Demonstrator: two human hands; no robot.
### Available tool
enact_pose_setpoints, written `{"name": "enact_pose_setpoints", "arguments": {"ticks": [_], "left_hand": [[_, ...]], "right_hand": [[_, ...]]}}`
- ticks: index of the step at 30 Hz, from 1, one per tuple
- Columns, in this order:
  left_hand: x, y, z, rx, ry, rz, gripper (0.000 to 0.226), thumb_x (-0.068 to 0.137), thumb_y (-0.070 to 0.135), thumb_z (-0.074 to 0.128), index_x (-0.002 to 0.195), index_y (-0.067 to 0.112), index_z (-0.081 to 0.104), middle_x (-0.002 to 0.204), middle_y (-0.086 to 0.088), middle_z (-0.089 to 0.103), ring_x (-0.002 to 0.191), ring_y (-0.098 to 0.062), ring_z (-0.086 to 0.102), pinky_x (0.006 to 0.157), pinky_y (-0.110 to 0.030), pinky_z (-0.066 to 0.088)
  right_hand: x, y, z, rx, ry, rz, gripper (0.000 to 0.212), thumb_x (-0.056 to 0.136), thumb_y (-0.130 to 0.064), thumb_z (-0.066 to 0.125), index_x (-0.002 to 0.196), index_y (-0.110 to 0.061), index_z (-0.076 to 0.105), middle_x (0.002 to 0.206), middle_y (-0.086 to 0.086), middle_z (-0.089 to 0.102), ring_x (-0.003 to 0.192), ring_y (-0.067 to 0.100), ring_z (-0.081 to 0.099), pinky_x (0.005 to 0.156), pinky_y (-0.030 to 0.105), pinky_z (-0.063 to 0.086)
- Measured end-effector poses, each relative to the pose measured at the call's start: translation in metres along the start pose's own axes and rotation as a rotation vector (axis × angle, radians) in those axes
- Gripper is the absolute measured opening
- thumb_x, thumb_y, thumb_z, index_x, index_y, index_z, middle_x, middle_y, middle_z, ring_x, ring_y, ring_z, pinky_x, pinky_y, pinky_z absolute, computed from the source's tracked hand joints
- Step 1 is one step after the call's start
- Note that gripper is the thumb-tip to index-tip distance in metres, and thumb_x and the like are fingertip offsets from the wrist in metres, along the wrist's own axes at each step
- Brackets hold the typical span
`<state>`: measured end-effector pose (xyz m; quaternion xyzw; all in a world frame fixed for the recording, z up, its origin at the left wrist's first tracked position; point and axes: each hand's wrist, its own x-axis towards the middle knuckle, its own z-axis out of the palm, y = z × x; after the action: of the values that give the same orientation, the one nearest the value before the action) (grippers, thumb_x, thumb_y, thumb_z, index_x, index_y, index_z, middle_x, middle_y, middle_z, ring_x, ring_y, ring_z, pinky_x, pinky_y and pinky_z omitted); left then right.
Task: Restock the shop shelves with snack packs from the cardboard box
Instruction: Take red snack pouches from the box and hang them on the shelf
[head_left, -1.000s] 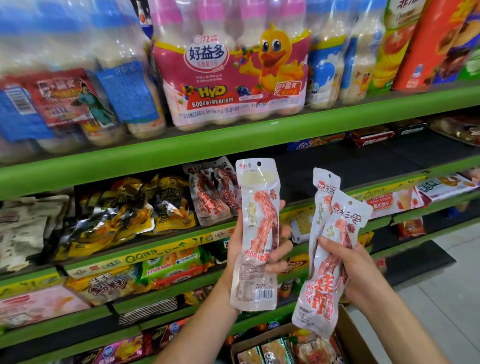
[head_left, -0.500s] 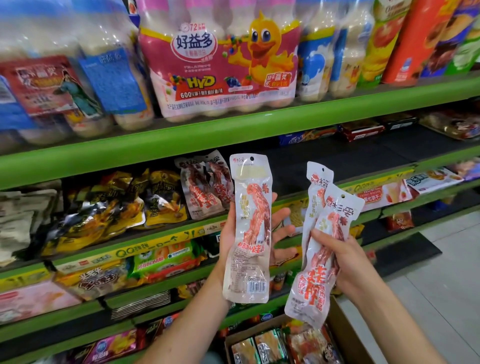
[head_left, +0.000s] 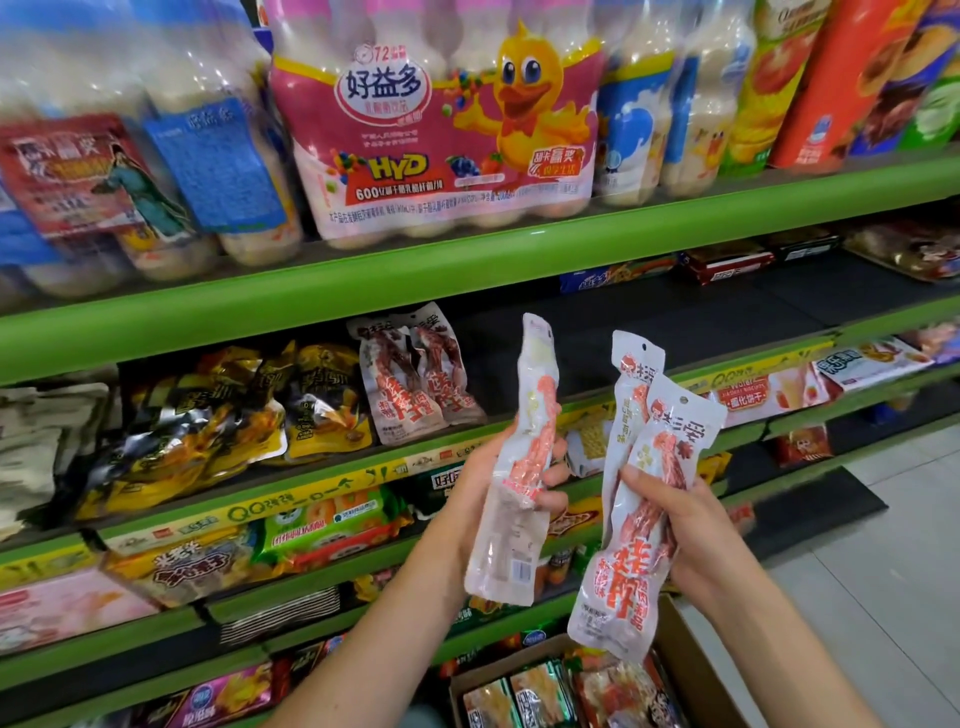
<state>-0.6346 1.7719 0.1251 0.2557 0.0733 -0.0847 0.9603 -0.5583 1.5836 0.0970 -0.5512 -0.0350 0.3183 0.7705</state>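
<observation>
My left hand (head_left: 485, 480) grips one long white snack pack (head_left: 519, 467) with red meat printed on it, held upright and turned edge-on. My right hand (head_left: 691, 525) holds two more of the same snack packs (head_left: 644, 499), fanned one behind the other. Both hands hover in front of the second green shelf (head_left: 519, 441), where two matching packs (head_left: 415, 374) lean upright. The open cardboard box (head_left: 675, 639) sits below my hands, with several packs inside.
Bundles of drink bottles (head_left: 441, 119) fill the top shelf. Yellow-and-black snack bags (head_left: 218, 410) lie left of the matching packs. A dark bare stretch of shelf (head_left: 649, 332) lies behind my hands. Grey floor tiles (head_left: 883, 545) are at the right.
My left hand has rotated its pack from facing me to nearly edge-on, and its fingers have closed around it. The right hand's two packs stay about where they were.
</observation>
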Motion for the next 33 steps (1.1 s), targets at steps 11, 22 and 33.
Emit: {"name": "enact_pose_setpoints", "arguments": {"ticks": [11,22,33], "left_hand": [[0.056,0.087,0.044,1.154,0.737,0.521,0.037,0.098,0.001,0.053,0.129,0.016,0.065,0.118,-0.008,0.07,0.08,-0.011,0.065,0.065,-0.021,0.057],[0.08,0.126,0.017,1.874,0.873,0.106,0.037,0.098,0.019,0.049,0.129,0.001,0.061,0.14,-0.022,0.057,0.128,-0.038,0.055,0.1,-0.038,0.047],[0.081,0.117,-0.003,2.362,0.537,-0.196,0.065,0.104,0.044,0.038,0.162,0.025,0.015,0.17,-0.01,0.011,0.157,-0.029,0.01,0.126,-0.047,0.013]], "right_hand": [[-0.007,-0.003,-0.006,0.015,0.018,-0.008,0.055,0.075,-0.016,0.078,0.127,-0.019,0.063,0.105,0.01,0.076,0.093,0.03,0.075,0.068,0.037,0.062],[-0.012,-0.002,-0.016,0.013,0.022,-0.007,0.058,0.072,-0.019,0.081,0.127,-0.017,0.062,0.104,0.011,0.077,0.092,0.031,0.075,0.067,0.035,0.061],[-0.014,-0.005,-0.011,-0.006,-0.003,-0.012,0.057,0.073,-0.018,0.079,0.127,-0.017,0.061,0.1,0.009,0.077,0.089,0.028,0.076,0.065,0.034,0.061]]}}
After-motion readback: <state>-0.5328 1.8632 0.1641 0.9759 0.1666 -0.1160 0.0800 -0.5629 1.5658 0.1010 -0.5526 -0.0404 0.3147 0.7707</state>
